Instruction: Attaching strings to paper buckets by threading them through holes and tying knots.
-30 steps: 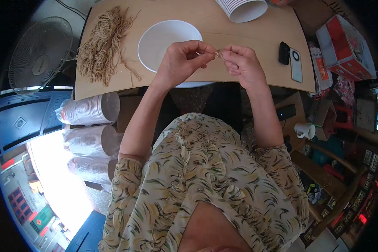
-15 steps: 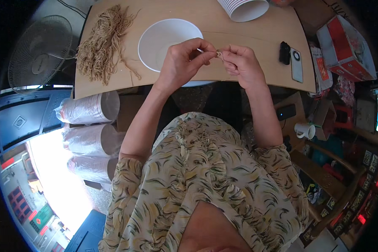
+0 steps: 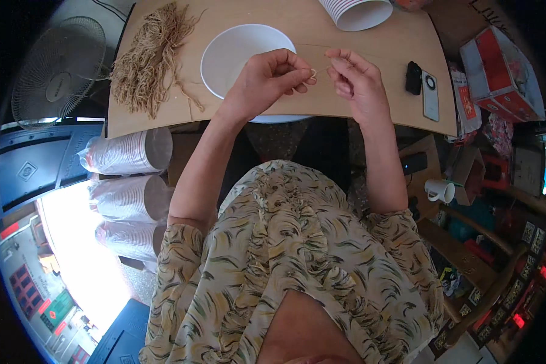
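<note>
My left hand (image 3: 270,80) is closed, with a small pale loop of strand (image 3: 313,74) pinched between thumb and fingertips above the table's near edge. Just to its right, my right hand (image 3: 357,79) hangs apart from it, index finger stretched out and the other fingers loosely curled; I see nothing in it. Behind my left hand stands a white bowl (image 3: 215,57), partly covered by that hand. A heap of tan, string-like strands (image 3: 148,67) lies at the left of the table, a few loose ends trailing toward the bowl.
On the wooden table (image 3: 394,54) a stack of white paper tubs (image 3: 364,15) lies at the back. A phone (image 3: 430,97) and a black case (image 3: 413,77) rest at the right. Bagged tub stacks (image 3: 130,197) and a fan (image 3: 57,79) are left; a mug (image 3: 440,190) sits lower right.
My hands were together at the strand and have come apart. The right one moved slightly right and away, its fingers loosening; the left keeps the loop.
</note>
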A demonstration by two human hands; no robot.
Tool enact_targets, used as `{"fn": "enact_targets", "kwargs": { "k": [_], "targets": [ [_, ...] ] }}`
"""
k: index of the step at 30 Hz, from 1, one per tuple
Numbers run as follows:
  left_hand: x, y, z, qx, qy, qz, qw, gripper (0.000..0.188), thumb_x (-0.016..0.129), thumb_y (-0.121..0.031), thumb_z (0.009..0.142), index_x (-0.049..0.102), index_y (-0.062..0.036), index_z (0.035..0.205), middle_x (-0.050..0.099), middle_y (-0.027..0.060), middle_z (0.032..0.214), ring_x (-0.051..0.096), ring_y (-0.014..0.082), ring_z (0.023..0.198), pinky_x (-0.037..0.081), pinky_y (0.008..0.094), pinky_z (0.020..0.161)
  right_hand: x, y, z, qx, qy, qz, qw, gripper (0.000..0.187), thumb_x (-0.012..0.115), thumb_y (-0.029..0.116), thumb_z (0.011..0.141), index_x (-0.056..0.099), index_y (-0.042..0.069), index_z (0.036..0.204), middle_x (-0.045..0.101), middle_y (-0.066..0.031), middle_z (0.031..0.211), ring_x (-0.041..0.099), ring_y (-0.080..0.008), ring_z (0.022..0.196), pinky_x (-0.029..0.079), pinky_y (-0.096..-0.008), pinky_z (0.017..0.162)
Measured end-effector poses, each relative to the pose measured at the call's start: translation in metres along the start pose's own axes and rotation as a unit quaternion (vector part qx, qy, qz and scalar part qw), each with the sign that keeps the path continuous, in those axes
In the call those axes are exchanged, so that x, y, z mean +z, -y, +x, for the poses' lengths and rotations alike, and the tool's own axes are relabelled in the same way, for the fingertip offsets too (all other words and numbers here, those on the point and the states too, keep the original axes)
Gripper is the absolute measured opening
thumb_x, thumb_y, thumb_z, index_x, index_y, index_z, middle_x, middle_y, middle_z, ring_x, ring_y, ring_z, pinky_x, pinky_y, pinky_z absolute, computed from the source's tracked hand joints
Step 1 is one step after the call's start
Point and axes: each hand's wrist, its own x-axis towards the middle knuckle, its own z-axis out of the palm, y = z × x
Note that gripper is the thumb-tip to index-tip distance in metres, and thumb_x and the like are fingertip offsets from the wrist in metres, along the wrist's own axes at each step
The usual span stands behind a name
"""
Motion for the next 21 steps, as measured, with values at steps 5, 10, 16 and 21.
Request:
{"fn": "enact_targets", "kwargs": {
  "k": [5, 10, 16, 21],
  "targets": [
    [0.003, -0.004, -0.003, -0.01, -0.023, -0.041, 0.999, 0.024, 0.065, -0.016, 0.099, 0.066, 0.0012, 0.116, 0.071, 0.0054, 0.097, 0.066, 0.0087, 0.085, 0.053, 0.0207, 0.073, 0.003, -0.013, -0.001, -0.108, -0.043, -0.169, 0.979, 0.012, 0.063, 0.007, 0.093, 0.067, 0.0, 0.103, 0.062, 0.0014, 0.079, 0.045, -0.0019, 0.063, 0.036, -0.0194, 0.055],
    [0.004, -0.003, -0.004, -0.007, -0.036, -0.046, 0.998, 0.027, 0.066, -0.016, 0.098, 0.066, 0.0023, 0.119, 0.071, 0.0063, 0.097, 0.068, 0.01, 0.087, 0.055, 0.0223, 0.078, 0.003, -0.013, -0.017, -0.174, -0.005, -0.312, 0.934, 0.013, 0.073, 0.007, 0.085, 0.069, 0.002, 0.096, 0.064, 0.003, 0.083, 0.042, -0.0019, 0.063, 0.037, -0.0201, 0.056],
    [0.008, 0.002, -0.002, 0.005, -0.058, -0.024, 0.998, 0.021, 0.066, -0.012, 0.097, 0.068, 0.0027, 0.112, 0.071, 0.0053, 0.093, 0.068, 0.0095, 0.087, 0.055, 0.0218, 0.078, 0.019, -0.016, -0.021, -0.197, -0.046, -0.28, 0.938, 0.014, 0.077, 0.004, 0.083, 0.07, 0.002, 0.096, 0.063, 0.0037, 0.084, 0.041, -0.0021, 0.062, 0.036, -0.0194, 0.055],
    [0.013, 0.004, -0.003, 0.03, -0.077, 0.018, 0.996, 0.019, 0.066, -0.011, 0.098, 0.067, 0.0034, 0.109, 0.071, 0.0054, 0.092, 0.067, 0.0084, 0.083, 0.057, 0.0226, 0.075, 0.016, -0.022, -0.018, -0.211, -0.037, -0.266, 0.94, 0.009, 0.075, 0.003, 0.086, 0.07, 0.001, 0.093, 0.062, 0.0038, 0.084, 0.044, -0.0019, 0.064, 0.036, -0.0193, 0.056]
  ]
}}
